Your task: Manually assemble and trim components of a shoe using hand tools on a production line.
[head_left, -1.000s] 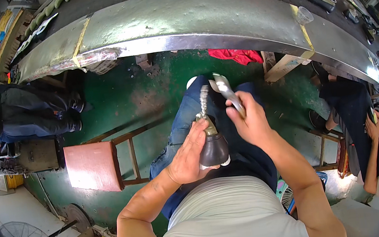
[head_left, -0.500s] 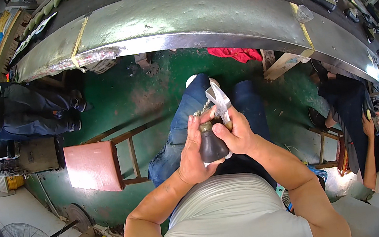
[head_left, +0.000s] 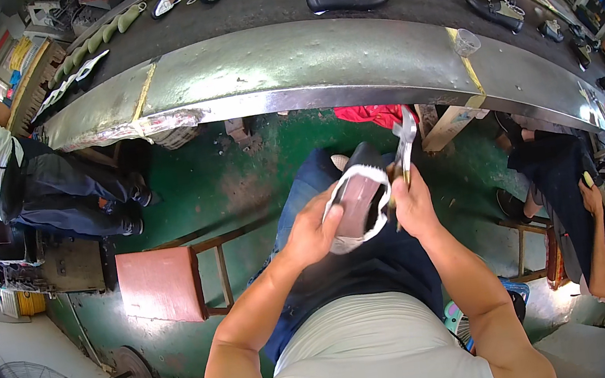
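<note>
Both hands meet over the lap, below the conveyor belt (head_left: 299,58): left hand (head_left: 312,230) fingers curled around an upturned shoe (head_left: 354,201), right hand (head_left: 413,204) fist closed on pliers (head_left: 404,140) just beside it.

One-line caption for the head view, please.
Seated person's left hand turns a shoe sole-up while the right hand holds pliers beside it.

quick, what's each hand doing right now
left hand: closed on the upturned shoe.
right hand: closed on metal pliers, beside the shoe.
</note>
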The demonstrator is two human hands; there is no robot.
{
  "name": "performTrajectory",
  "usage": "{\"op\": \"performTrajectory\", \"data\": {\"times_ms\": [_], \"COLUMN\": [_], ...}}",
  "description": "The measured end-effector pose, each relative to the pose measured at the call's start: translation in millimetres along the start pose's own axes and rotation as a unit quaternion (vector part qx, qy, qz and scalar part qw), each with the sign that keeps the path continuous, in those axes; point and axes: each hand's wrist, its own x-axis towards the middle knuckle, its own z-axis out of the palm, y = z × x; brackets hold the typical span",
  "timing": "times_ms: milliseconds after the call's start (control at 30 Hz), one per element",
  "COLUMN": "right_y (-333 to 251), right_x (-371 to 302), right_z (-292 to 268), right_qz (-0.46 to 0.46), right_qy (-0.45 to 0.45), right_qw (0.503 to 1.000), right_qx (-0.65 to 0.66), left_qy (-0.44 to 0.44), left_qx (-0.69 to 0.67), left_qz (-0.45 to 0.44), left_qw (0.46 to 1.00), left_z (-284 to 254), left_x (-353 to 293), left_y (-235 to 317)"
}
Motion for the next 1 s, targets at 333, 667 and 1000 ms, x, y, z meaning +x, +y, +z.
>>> {"op": "performTrajectory", "data": {"times_ms": [333, 667, 1000], "right_y": [86, 15, -11], "right_x": [-68, -72, -34], "right_z": [-51, -86, -59], "right_qz": [0.308, 0.084, 0.089], "right_qy": [-0.094, -0.38, -0.516], "right_qw": [0.947, 0.882, 0.724], "right_qx": [-0.017, -0.266, -0.45], "left_qy": [-0.185, -0.291, -0.097], "left_qx": [-0.033, -0.153, -0.468], "left_qz": [-0.288, -0.248, -0.402], "left_qw": [0.939, 0.911, 0.781], "left_z": [56, 55, 79], "left_x": [13, -18, -32], "left_y": [-70, -54, -53]}}
